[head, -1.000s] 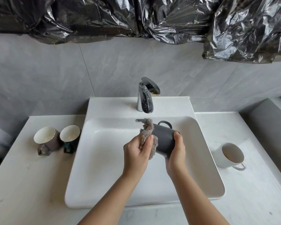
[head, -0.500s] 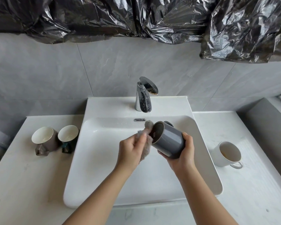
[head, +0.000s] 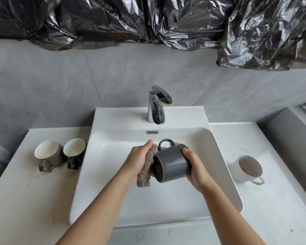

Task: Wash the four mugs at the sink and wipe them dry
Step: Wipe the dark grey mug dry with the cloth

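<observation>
While mid-sink (head: 99, 174), right hand (head: 195, 167) around mug (head: 173, 162)

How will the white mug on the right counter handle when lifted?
The white glazed ceramic mug looks rigid and probably breakable. Its glossy wall may be slippery; its loop handle likely gives surer hold.

dark grey mug (head: 173, 161), white sink (head: 148, 200)

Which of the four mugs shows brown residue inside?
The white mug, alone right of the sink. The brown mug and green mug on the left show clean white insides; the grey mug is dark inside.
</observation>
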`<state>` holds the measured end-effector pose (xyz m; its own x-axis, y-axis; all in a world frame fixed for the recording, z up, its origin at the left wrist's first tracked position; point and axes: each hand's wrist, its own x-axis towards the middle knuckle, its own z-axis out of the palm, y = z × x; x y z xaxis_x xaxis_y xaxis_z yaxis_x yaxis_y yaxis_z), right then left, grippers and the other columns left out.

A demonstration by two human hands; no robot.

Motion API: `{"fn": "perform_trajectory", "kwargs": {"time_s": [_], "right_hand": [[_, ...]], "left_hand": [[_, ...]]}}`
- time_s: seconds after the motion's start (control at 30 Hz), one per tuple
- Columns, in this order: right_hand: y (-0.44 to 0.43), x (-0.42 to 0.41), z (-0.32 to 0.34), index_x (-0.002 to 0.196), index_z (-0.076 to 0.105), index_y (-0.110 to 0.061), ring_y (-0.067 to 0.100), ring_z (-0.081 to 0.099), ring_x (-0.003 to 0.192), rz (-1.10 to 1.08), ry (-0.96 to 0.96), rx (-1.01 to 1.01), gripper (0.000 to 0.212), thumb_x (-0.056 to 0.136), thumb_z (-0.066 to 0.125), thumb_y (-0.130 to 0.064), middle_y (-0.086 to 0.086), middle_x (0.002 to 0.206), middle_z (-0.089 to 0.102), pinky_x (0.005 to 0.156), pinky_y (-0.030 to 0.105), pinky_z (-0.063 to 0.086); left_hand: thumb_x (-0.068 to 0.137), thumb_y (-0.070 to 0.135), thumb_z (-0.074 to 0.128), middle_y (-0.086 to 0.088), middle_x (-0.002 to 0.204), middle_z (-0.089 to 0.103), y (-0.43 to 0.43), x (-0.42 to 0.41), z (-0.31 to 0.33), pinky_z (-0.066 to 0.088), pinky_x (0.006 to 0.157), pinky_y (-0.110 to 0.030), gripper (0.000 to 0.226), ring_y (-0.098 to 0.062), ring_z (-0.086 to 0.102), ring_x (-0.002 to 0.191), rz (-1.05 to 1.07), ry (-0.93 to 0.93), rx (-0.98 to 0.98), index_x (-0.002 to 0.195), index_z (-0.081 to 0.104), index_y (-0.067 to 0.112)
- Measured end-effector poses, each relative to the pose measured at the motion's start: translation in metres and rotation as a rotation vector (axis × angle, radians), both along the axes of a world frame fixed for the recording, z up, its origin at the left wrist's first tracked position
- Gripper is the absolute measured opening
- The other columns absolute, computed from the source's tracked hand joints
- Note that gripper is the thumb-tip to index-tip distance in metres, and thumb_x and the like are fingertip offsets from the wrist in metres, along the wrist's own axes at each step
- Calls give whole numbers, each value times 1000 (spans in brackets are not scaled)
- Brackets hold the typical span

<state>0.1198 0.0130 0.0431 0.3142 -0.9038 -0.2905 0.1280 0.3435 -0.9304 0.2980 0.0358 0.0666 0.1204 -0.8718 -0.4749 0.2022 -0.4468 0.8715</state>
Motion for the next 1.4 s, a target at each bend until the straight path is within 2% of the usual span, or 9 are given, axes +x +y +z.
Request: {"fn": "perform_trajectory", "kwargs": {"time_s": [0.2, 0.33, 0.47, 0.7, 0.87, 1.0, 1.13, 1.23, 1.4], "right_hand": [[1, 11, -5, 100, 70, -30, 12, 58, 94, -47, 129, -198, 37, 75, 50, -49, -4, 98, 70, 85, 34, 41], [7, 19, -11, 107, 66, -27, 5, 60, 95, -137, 139, -241, 41, 75, 51, -48, -11, 99, 70, 84, 24, 45], [10, 16, -17, 114, 64, -25, 4, 61, 98, -164, 149, -301, 52, 72, 49, -52, -10, 103, 70, 82, 16, 45], [18, 17, -16, 124, 56, -21, -8, 61, 93, -223, 150, -406, 59, 73, 50, -50, -15, 102, 69, 79, 7, 44], [18, 14, -21, 135, 49, -25, 11, 53, 124, -210, 360, -651, 56, 83, 52, -48, 0, 129, 55, 100, 26, 44], [16, 15, -26, 137, 44, -22, 21, 52, 121, -190, 407, -804, 58, 84, 55, -41, 4, 126, 50, 101, 39, 45], [16, 13, -16, 138, 42, -34, 24, 51, 126, -5, 292, -585, 63, 81, 65, -52, 4, 136, 50, 102, 45, 47], [9, 2, 6, 137, 49, -32, 11, 56, 123, 118, 157, -394, 73, 75, 67, -68, 0, 132, 60, 97, 25, 45], [-4, 5, 20, 125, 53, -29, 2, 61, 108, 255, 246, -334, 67, 65, 74, -50, -21, 107, 68, 89, 18, 46]], "left_hand": [[74, 61, 47, -11, 88, 74, 1, -14, -8, 54, 82, -46, 51, -33, 69, 87, 185, -142, -39, 80, 74, 19], [94, 53, 41, -10, 90, 73, 1, -23, -7, 47, 59, -30, 49, -25, 65, 67, 233, 70, 86, 93, 72, 14], [99, 49, 39, -12, 77, 70, 4, -19, -3, 53, 51, -35, 46, -27, 67, 56, 133, 231, 152, 92, 64, 11], [94, 65, 34, -11, 83, 74, 4, -12, -9, 52, 74, -36, 61, -25, 69, 77, 14, 318, 241, 99, 66, 14], [79, 69, 53, -16, 111, 71, 5, -1, -7, 49, 98, -47, 71, -30, 68, 103, -139, 366, 274, 113, 68, 9], [75, 51, 65, -14, 106, 73, 6, 3, -4, 51, 91, -42, 49, -27, 71, 95, -165, 361, 228, 104, 70, 11], [75, 53, 65, -16, 109, 72, 6, 11, -8, 50, 96, -44, 54, -30, 68, 101, -129, 335, 218, 108, 69, 11], [84, 58, 57, -14, 105, 73, 7, 20, -8, 52, 90, -39, 51, -28, 70, 92, -139, 324, 288, 106, 69, 14], [82, 62, 58, -15, 106, 73, 2, 23, -11, 52, 90, -38, 56, -28, 70, 92, -156, 333, 301, 110, 69, 15]]}}
